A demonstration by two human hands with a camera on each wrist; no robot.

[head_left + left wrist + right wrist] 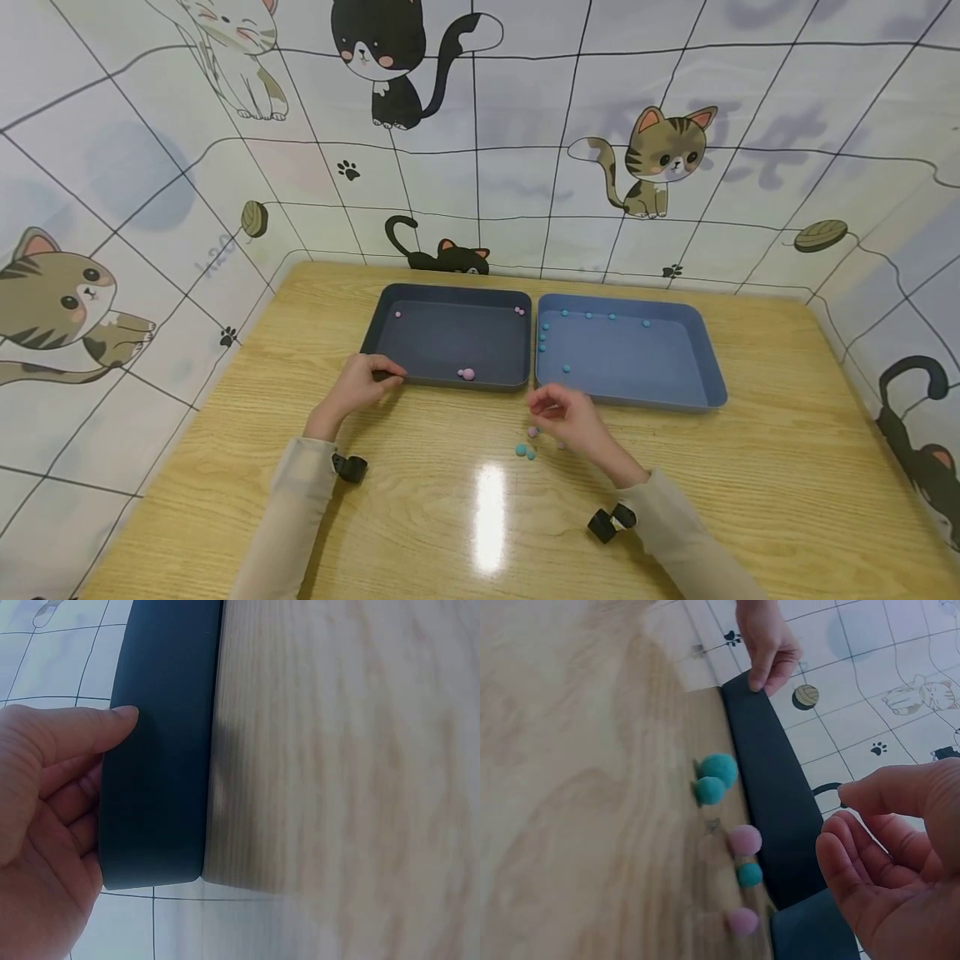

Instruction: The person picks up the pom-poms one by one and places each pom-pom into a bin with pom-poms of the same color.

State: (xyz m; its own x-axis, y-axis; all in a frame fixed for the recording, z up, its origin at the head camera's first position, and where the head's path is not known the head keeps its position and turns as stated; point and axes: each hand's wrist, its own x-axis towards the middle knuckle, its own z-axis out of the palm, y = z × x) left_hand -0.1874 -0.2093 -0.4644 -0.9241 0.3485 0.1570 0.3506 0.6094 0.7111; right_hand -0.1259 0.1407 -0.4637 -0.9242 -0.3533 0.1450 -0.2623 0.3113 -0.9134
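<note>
My left hand [358, 385] pinches the near wall of the dark tray [442, 385] at its left corner. In the left wrist view the thumb lies on the wall's outer face, with the fingers behind the rim. My right hand [573, 418] hovers by the front left corner of the blue tray [645, 400]. Its fingers bend loosely, and a gap shows between thumb and fingertips with nothing in it. On the table below lie a larger teal pom-pom [718, 771], a smaller teal pom-pom [710, 790], a pink pom-pom [745, 840], another teal one and another pink one.
Inside the dark tray are several pink pom-poms, including a larger pink pom-pom [468, 374] near the front wall. Several small teal pom-poms sit in the blue tray, mostly along its left and back sides. Both trays stand side by side on the wooden table [420, 500], before a cat-patterned backdrop [525, 183].
</note>
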